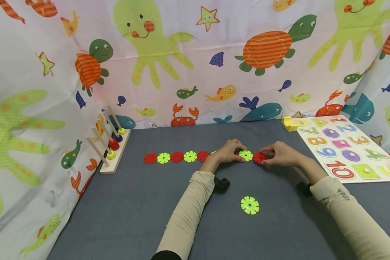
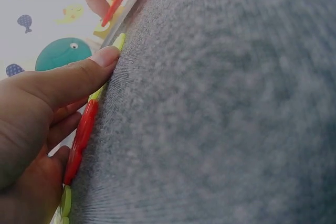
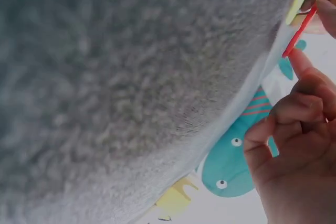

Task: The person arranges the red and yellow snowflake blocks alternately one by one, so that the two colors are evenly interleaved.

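A row of notched plastic discs, red and yellow-green by turns, runs across the grey tabletop; a red disc (image 1: 150, 158) lies at its left end. My left hand (image 1: 228, 151) pinches the yellow-green disc (image 1: 246, 155) at the right end between thumb and fingers, and covers part of the row. In the left wrist view a red disc (image 2: 81, 142) shows beside the fingers. My right hand (image 1: 281, 154) grips another red disc (image 1: 259, 157) by its edge, tilted in the right wrist view, close beside the yellow-green one. Nearer me lies a loose yellow-green disc (image 1: 250, 205).
A wooden peg stand (image 1: 117, 155) with coloured beads stands at the left. At the right lies a number and shape puzzle board (image 1: 351, 148), with a yellow block (image 1: 289, 124) at its corner. A printed sea-animal curtain (image 1: 201, 72) borders the table.
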`<state>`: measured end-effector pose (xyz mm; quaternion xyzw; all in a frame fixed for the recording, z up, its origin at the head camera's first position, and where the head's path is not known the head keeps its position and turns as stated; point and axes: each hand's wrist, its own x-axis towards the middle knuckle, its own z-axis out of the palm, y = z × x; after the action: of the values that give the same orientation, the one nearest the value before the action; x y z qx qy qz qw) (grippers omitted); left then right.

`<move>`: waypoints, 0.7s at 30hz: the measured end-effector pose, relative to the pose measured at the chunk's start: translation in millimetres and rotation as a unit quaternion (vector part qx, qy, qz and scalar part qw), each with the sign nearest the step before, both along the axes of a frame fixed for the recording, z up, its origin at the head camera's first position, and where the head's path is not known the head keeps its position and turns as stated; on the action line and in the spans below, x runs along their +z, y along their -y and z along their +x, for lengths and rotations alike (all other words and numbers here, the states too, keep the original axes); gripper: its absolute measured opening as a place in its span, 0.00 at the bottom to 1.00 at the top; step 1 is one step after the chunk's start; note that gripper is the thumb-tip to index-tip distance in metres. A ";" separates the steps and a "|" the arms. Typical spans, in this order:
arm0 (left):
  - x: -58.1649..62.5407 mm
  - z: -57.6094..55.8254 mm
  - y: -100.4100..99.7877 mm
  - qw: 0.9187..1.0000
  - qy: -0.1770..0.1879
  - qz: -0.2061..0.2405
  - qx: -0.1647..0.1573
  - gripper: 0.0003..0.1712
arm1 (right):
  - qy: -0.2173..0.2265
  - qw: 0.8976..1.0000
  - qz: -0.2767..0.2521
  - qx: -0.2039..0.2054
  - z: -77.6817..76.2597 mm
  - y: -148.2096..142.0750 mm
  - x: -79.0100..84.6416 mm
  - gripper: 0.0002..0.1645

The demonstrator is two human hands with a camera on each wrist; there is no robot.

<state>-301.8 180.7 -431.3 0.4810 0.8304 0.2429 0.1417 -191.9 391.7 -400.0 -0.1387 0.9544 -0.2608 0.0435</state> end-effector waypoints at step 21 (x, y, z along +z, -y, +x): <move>1.5 0.1 0.0 1.000 0.002 -0.002 -0.001 0.27 | 0.060 0.998 -0.007 -0.032 -11.6 -5.8 -6.0 0.34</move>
<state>-301.7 180.6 -429.7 0.4811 0.8301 0.2422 0.1443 -203.5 397.5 -406.0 -0.0925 0.9522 -0.2766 0.0911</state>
